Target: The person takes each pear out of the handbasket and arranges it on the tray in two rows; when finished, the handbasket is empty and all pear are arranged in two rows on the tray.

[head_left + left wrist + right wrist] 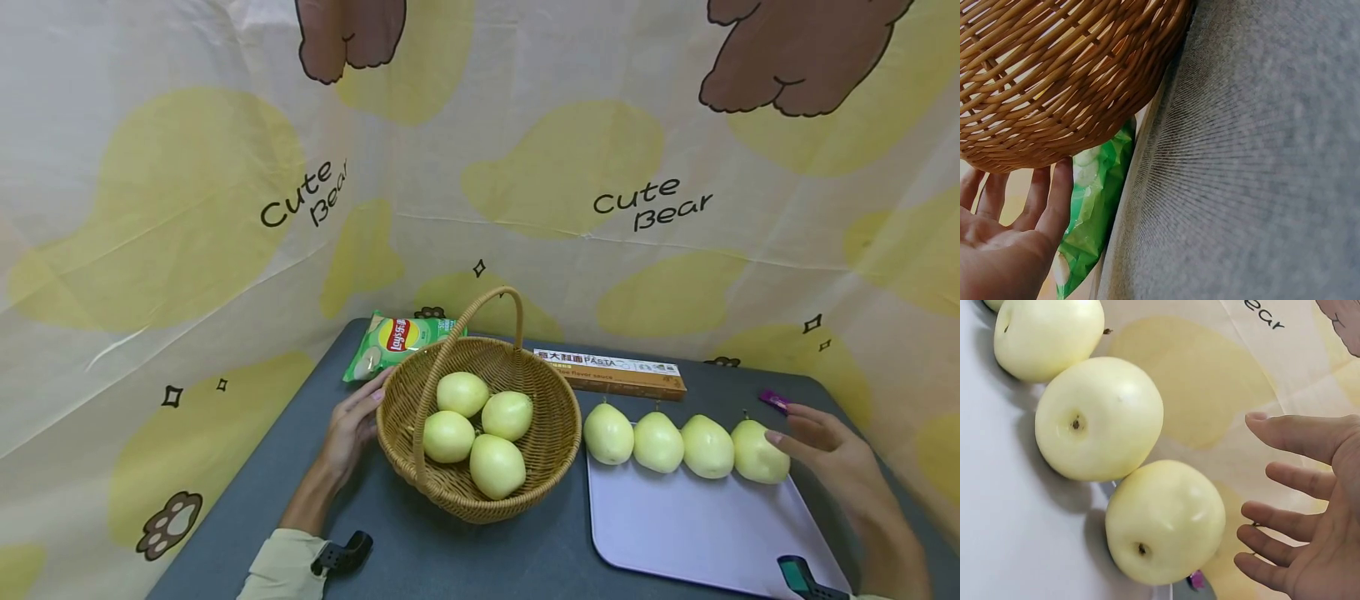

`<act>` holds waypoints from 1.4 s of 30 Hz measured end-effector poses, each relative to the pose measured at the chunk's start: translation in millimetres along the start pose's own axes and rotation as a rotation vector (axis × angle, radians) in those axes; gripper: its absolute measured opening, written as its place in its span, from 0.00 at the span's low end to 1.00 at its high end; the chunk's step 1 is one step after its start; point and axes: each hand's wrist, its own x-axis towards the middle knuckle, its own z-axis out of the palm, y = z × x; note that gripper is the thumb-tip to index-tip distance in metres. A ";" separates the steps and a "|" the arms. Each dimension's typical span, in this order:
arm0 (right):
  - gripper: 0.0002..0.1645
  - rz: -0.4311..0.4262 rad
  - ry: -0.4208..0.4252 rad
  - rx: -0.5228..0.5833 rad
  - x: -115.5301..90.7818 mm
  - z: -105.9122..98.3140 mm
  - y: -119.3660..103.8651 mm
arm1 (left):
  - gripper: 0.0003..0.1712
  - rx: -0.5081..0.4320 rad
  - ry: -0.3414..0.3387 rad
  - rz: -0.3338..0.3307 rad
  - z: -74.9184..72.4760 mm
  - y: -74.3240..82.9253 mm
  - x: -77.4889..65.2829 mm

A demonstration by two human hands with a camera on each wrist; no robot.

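A wicker basket [552,421] with a tall arched handle stands mid-table with several pale green pears [498,467] inside. My left hand [351,429] is at its left side; in the left wrist view the straight fingertips touch the woven wall [1054,81]. To the right, a row of several more pears [708,447] lies along the back edge of a pale lilac tray [675,525]. My right hand [840,458] is beside the rightmost pear [759,454]. In the right wrist view its thumb and fingers are spread, apart from that pear [1165,522], holding nothing.
Behind the basket lies a green chip bag [423,333]. A pasta box [618,377] lies at the back behind the pears. Past the rightmost pear is a small purple packet [774,402]. A patterned cloth [525,167] hangs around the grey table [450,558].
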 end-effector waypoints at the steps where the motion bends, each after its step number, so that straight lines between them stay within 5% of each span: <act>1: 0.47 -0.021 0.010 -0.002 -1.2 0.7 -0.5 | 0.31 -0.001 -0.001 0.003 0.0 -0.1 0.2; 10: 0.36 -0.224 0.148 0.064 -7.0 14.3 -24.5 | 0.31 -0.003 -0.009 0.005 0.5 -0.8 1.4; 16: 0.33 -0.325 0.162 0.080 -9.0 27.4 -43.0 | 0.31 -0.004 -0.008 0.002 1.5 -1.1 2.5; 32: 0.29 -0.527 0.058 0.057 -10.1 77.7 -78.8 | 0.31 -0.017 -0.011 0.004 1.4 -1.9 1.5; 42: 0.25 -0.529 -0.019 0.022 -9.3 108.9 -99.0 | 0.31 -0.028 -0.014 0.016 0.6 -2.1 0.5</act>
